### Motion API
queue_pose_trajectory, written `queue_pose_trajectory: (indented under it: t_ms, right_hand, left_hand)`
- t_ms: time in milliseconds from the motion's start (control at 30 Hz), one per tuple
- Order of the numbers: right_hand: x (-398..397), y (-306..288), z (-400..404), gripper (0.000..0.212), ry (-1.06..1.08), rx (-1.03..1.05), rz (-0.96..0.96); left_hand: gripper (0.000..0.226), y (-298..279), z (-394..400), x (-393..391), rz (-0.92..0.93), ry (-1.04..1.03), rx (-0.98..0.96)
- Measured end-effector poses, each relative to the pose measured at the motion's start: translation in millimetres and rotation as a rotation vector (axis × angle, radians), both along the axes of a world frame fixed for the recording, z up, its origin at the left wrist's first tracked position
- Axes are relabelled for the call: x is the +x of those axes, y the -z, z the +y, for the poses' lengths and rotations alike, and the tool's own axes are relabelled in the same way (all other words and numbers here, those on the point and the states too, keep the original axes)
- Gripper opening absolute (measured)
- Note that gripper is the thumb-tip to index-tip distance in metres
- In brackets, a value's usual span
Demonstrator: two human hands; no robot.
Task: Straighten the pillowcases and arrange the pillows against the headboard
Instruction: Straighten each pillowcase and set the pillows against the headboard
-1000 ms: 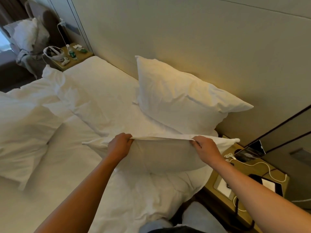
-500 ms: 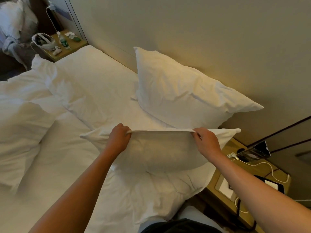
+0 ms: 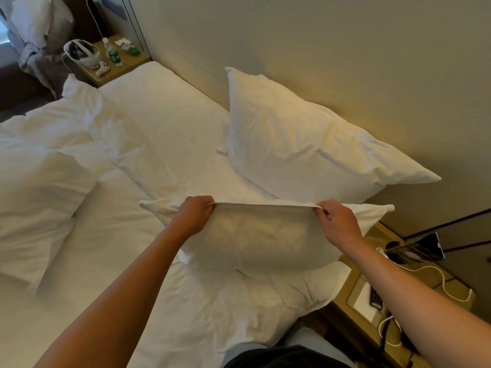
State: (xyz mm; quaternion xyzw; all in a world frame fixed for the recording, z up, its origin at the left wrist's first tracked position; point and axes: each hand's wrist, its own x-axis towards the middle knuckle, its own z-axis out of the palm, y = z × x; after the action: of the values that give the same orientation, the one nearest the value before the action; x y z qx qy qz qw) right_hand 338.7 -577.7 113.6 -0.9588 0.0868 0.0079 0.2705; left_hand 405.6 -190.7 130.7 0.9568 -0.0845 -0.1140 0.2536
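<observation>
A white pillow (image 3: 265, 237) hangs upright above the bed's near right corner. My left hand (image 3: 192, 216) grips the left part of its top pillowcase edge, and my right hand (image 3: 336, 223) pinches the right part, so the edge is pulled taut between them. Behind it a second white pillow (image 3: 305, 144) leans tilted against the beige headboard (image 3: 318, 62). Another white pillow (image 3: 34, 197) lies at the left among rumpled bedding.
A wooden nightstand (image 3: 425, 282) at the right holds a white cable, a remote and a dark device. A far nightstand (image 3: 125, 62) carries a bottle, a headset and small items. A rumpled white duvet (image 3: 79, 123) covers the bed's left side.
Both hands keep their hold on the pillowcase edge, which looks stretched straighter than a second ago. The pillow stays roughly in place; the view has shifted slightly.
</observation>
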Motion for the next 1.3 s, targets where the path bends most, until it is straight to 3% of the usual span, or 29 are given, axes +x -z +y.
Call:
queue_pose_trajectory:
  t_ms: [167, 267, 600, 900, 1067, 1233, 1300]
  right_hand:
    - [-9, -1, 8, 0.019, 0.019, -0.093, 0.000]
    - [-13, -8, 17, 0.024, 0.035, -0.153, -0.001]
    - [-21, -42, 13, 0.018, 0.165, -0.060, -0.142]
    - [-13, -86, -20, 0.036, 0.291, -0.078, -0.277]
    - [-11, -75, -27, 0.045, 0.329, -0.082, -0.175]
    - [-7, -42, -13, 0.021, 0.275, -0.001, -0.046]
    - [2, -36, -1, 0.024, 0.227, 0.020, -0.012]
  left_hand:
    - [0.027, -2, 5, 0, -0.035, -0.005, 0.018]
    - [0.027, -5, 3, 3, -0.085, -0.025, 0.024]
    - [0.024, -48, -13, 40, -0.184, 0.031, -0.041]
    - [0.028, -82, -74, 108, -0.412, 0.119, -0.073]
    - [0.027, -57, -97, 124, -0.327, 0.156, -0.038]
    - [0.029, -18, -89, 116, -0.200, 0.027, -0.039]
    - [0.029, -12, -76, 122, -0.192, -0.015, -0.032]
